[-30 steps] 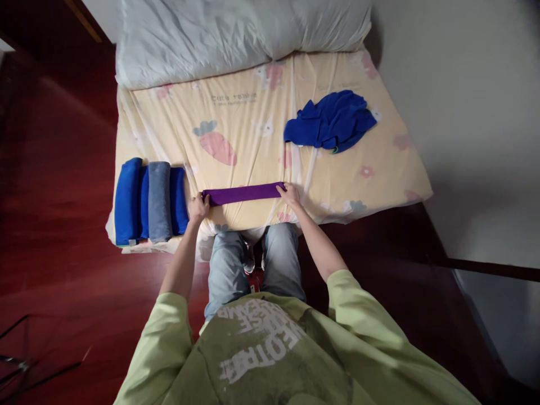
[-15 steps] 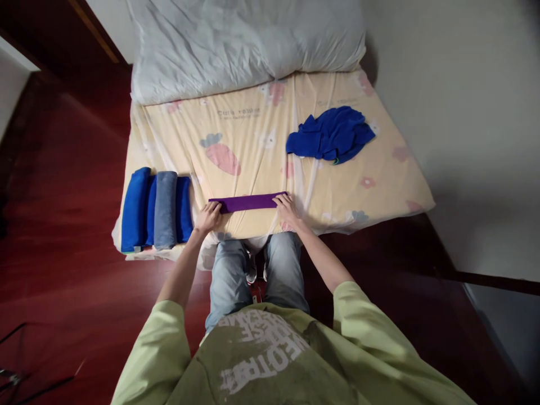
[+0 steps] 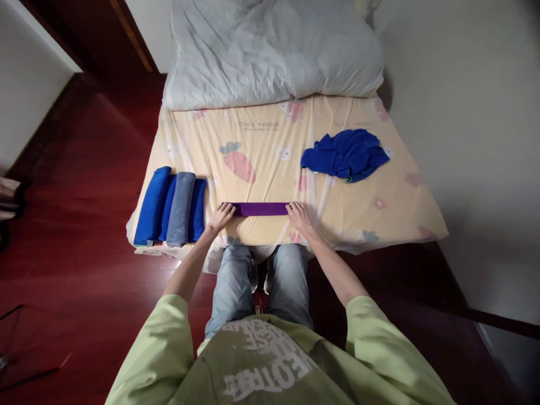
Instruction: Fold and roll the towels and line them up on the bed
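Observation:
A purple towel [image 3: 261,209], folded into a long narrow strip, lies near the front edge of the bed. My left hand [image 3: 222,216] grips its left end, fingers curled over the top edge. At the opposite end my right hand [image 3: 298,215] holds the strip the same way, and the cloth is straight between them. Left of my left hand, several rolled or folded towels lie side by side, a grey towel [image 3: 180,209] among blue ones such as the outermost blue towel [image 3: 152,207]. A crumpled blue cloth [image 3: 348,154] rests farther back on the right.
The bed [image 3: 270,169] has a cream sheet with carrot and flower prints. A big pale quilt [image 3: 274,56] is bunched across its far side. A wall [image 3: 455,112] runs along the right, and dark red floor [image 3: 84,225] shows at the left.
The camera view has shifted, so the bed appears lower and farther right. The purple strip now looks more level; both hands keep their hold on its ends.

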Demonstrator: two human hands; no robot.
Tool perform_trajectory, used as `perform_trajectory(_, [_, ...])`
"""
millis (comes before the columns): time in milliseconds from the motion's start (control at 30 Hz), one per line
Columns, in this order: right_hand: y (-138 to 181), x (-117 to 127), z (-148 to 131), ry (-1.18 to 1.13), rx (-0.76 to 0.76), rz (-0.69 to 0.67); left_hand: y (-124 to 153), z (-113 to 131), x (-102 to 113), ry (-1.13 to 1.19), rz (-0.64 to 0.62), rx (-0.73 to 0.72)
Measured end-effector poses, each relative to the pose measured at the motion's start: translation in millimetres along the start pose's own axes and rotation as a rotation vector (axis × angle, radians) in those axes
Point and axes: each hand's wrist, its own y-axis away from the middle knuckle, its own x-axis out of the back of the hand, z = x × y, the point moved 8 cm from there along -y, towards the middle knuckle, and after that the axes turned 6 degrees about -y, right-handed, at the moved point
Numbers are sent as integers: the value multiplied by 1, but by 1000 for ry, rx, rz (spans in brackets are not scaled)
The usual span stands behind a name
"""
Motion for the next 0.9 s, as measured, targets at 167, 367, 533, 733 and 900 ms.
perform_trajectory(167, [-30,27,-5,73,68,-13,36,7,5,-3,82,-35])
perform_trajectory(367, [-103,48,-47,4,230,8,118,34,4,71,151,-5])
perform_trajectory(533, [-178,35,-132,-26,463,18,165,58,-3,105,197,-2])
perform_trajectory(733, [-232,-9,-229,14,702,9,193,41,-20,90,245,156])
perform_trajectory(900, [-247,-38,-261,30,742,4,207,26,-32,67,262,210])
